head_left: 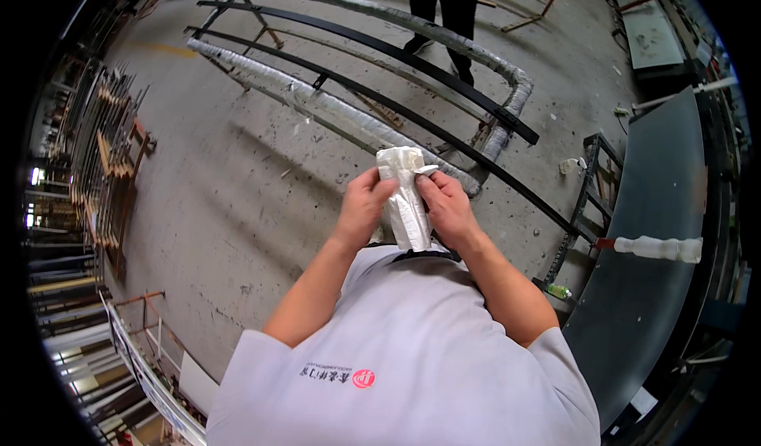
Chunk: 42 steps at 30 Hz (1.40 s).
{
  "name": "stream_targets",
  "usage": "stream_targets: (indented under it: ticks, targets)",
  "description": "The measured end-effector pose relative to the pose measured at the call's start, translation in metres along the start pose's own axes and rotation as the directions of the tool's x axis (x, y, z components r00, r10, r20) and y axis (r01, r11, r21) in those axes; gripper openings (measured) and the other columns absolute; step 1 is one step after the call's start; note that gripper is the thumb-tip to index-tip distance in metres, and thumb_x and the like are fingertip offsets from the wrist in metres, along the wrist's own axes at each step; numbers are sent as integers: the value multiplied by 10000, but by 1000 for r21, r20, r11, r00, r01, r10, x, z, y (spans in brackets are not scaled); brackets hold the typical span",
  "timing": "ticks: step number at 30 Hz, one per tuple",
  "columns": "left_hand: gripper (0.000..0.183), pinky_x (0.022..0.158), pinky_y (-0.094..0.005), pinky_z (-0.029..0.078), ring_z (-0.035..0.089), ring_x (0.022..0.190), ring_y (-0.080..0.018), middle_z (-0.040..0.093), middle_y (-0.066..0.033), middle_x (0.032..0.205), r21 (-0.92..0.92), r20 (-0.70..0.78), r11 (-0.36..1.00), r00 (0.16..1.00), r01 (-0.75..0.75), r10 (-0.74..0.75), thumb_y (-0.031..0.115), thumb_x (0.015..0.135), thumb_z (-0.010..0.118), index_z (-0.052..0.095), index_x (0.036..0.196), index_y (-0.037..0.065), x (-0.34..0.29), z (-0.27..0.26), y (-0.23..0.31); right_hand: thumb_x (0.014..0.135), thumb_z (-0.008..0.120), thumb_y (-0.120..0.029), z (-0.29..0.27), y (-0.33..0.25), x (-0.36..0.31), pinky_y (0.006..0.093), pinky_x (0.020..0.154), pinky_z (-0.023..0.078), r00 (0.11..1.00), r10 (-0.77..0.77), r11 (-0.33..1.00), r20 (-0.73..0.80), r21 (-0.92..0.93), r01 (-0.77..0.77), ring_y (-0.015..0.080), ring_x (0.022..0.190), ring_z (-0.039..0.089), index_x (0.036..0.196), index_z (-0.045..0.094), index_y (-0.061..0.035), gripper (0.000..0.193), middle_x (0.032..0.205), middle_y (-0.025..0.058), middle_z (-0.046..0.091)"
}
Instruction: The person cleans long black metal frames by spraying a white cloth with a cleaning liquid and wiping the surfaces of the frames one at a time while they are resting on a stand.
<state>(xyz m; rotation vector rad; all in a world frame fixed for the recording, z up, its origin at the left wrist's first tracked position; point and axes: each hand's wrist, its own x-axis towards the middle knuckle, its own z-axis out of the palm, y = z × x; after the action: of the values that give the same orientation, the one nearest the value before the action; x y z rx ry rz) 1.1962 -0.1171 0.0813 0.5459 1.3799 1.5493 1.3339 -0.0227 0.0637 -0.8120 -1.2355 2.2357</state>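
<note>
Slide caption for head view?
Left hand and right hand hold a crinkled white bundle; beyond, two dark bars run lengthwise over a silver-wrapped frame.

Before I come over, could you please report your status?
Left hand, right hand pinching crumpled white wrapping. Silver-wrapped frame ahead, dark bars along it. Person standing beyond.

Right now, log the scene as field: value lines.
Left hand: left hand grips white crinkled packet by its left side
Right hand: right hand grips the same packet by its right side
Packet contents: cannot tell
Ahead: silver-wrapped frame, two black bars running lengthwise over it
Beyond frame: person in dark trousers
Right side: dark bench top, white roll with red end over it
</note>
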Motion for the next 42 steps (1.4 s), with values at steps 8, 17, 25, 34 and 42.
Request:
stream_targets:
  ticks: [8, 17, 25, 34, 42]
  targets:
    - [223, 844, -354, 572, 690, 930, -207, 692, -125, 1069, -269, -76, 963, 996, 18, -39, 16, 950, 526, 645, 1119, -67, -3, 38, -8, 1040, 483, -156, -24, -16, -29, 231, 690, 460, 905, -285, 908, -315, -391, 150, 49, 757, 529, 1026, 681, 1, 253, 866, -17, 640]
    - [291, 799, -351, 583, 701, 884, -240, 688, -140, 1006, -377, -16, 920, 993, 104, -119, 150, 969, 489, 633, 1101, -65, 9, 53, -10, 1043, 533, -171, -11, -23, -44, 233, 716, 463, 903, -359, 933, -238, -119, 339, 72, 782, 543, 1088, 638, 12, 216, 910, 6, 627]
    - [637, 889, -385, 547, 644, 1021, -252, 619, -98, 1128, -362, 206, 929, 979, 72, 4, 519, 868, 601, 545, 1261, 20, 4, 45, -6, 875, 692, -69, 14, -44, -54, 383, 971, 459, 811, -542, 322, 222, -836, 444, 355, 1103, 543, 1227, 650, -44, 356, 1280, 185, 522]
    - [424, 893, -397, 565, 673, 988, -271, 655, -137, 1108, -435, 134, 883, 983, 174, -128, -13, 817, 467, 561, 1230, -28, 12, 25, 7, 867, 741, -106, 17, -33, -31, 301, 791, 509, 853, -451, 805, -263, -532, 262, 168, 923, 594, 1170, 587, 16, 361, 1075, 102, 597]
    - [344, 893, -412, 558, 673, 978, -275, 671, -136, 1083, -500, 35, 855, 989, 140, -142, 69, 870, 466, 609, 1172, -14, 23, 14, 10, 834, 772, -124, 26, -36, -28, 317, 785, 514, 752, -642, 593, -152, -720, 360, 216, 919, 604, 1174, 572, 5, 415, 1114, 144, 567]
